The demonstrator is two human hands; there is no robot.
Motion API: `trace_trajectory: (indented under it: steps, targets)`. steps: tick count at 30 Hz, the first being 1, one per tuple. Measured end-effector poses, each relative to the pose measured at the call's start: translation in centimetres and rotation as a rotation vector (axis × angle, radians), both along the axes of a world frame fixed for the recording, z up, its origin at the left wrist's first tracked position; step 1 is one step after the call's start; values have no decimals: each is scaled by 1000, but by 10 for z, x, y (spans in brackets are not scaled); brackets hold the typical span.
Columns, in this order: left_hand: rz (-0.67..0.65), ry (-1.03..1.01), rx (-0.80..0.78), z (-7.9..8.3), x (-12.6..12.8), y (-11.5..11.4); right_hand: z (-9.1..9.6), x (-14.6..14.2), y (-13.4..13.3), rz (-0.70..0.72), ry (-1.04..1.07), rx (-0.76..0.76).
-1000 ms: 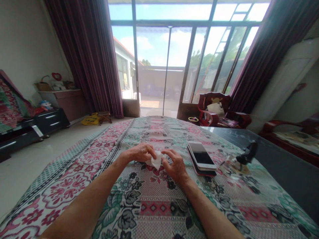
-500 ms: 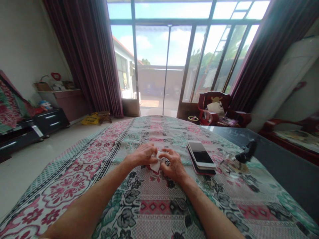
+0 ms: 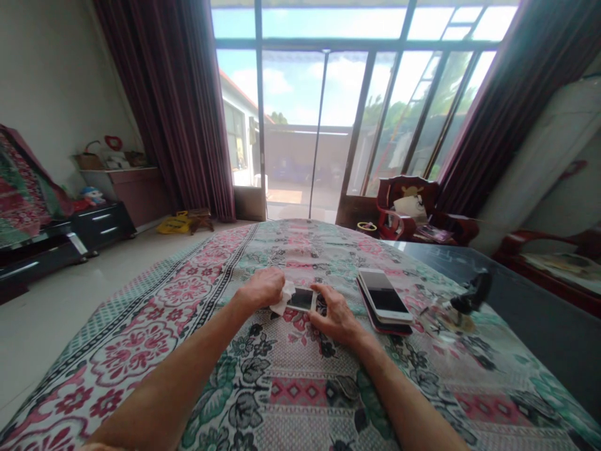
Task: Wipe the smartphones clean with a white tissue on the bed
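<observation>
A small phone (image 3: 302,299) with a dark screen lies on the floral cloth (image 3: 291,388) in front of me. My left hand (image 3: 264,288) is closed around a crumpled white tissue (image 3: 283,298), which touches the left end of the phone. My right hand (image 3: 334,314) grips the phone's right end, thumb and fingers curled on its edges. Both forearms stretch over the cloth.
Two stacked phones (image 3: 384,299), a white one on a dark red one, lie right of my hands. A black-headed object on clear plastic (image 3: 462,307) sits further right on the dark table (image 3: 539,326). Red wooden chairs (image 3: 407,210), curtains and a glass door stand behind.
Earlier both hands held the white tissue bunched between them and hid what lay under it. Now the hands have parted, the small phone shows, and the tissue is at its left end.
</observation>
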State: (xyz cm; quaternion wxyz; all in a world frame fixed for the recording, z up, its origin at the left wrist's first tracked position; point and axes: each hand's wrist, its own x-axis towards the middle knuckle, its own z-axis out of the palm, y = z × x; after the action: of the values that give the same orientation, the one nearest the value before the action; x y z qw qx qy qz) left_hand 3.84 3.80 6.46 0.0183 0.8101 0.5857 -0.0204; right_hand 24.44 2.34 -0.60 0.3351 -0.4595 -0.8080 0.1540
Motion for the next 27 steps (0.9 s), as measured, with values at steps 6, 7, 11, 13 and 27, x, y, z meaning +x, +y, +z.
trace_trajectory:
  steps: [6,7,11,13,27]
  targets:
    - [-98,-4,49,-6,28,-12,-5,4,4,40,41,-20]
    - [-76,-11,46,-8,34,-15,-6,4,4,38,45,-21]
    - [-33,-44,68,-15,50,-20,-6,4,5,26,45,-15]
    - [-31,-60,80,-20,50,-18,-5,4,4,28,40,-10]
    - [173,-152,273,-55,26,-13,-4,0,5,2,20,-14]
